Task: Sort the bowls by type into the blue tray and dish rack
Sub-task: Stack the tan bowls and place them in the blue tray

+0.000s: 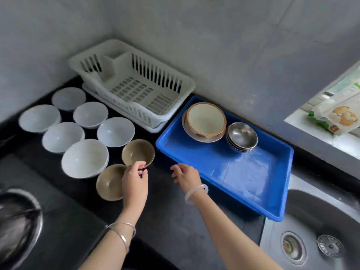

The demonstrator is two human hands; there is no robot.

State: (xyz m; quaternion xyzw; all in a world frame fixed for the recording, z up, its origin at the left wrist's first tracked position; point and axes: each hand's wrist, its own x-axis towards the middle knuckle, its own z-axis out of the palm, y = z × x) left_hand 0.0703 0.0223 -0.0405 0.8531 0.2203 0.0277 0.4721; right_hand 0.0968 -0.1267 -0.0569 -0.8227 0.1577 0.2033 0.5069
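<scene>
I am pinching the near rim of a small olive-brown glazed bowl (138,152) with my left hand (134,181), fingertips closed on its edge, while it is sitting on the black stone table (165,221) just left of the blue plastic tray (243,182). A second olive-brown glazed bowl (109,182) is lying nearer to me, partly hidden under the same hand. My right hand (186,177) is hovering released, fingers loosely spread and grasping nothing, just off the tray's left edge.

Inside the tray, at its far end, a cream-coloured ceramic bowl with a brown rim (205,118) is resting on a wider brownish dish (196,133), and just right of them a nested stack of shiny steel bowls (241,136) is standing. The rest of the tray floor is showing bare blue.

Left of the tray, six translucent white bowls (84,157) are sitting upright on the table in a loose cluster. The white plastic dish rack (134,84) is standing beyond the tray's far left corner, against the grey wall, with nothing in it.

A steel sink (315,230) is lying just beyond the tray's near right edge. I am wearing thin silver bangles (121,231) on my left wrist and a pale jade-like bangle (195,192) on my right.
</scene>
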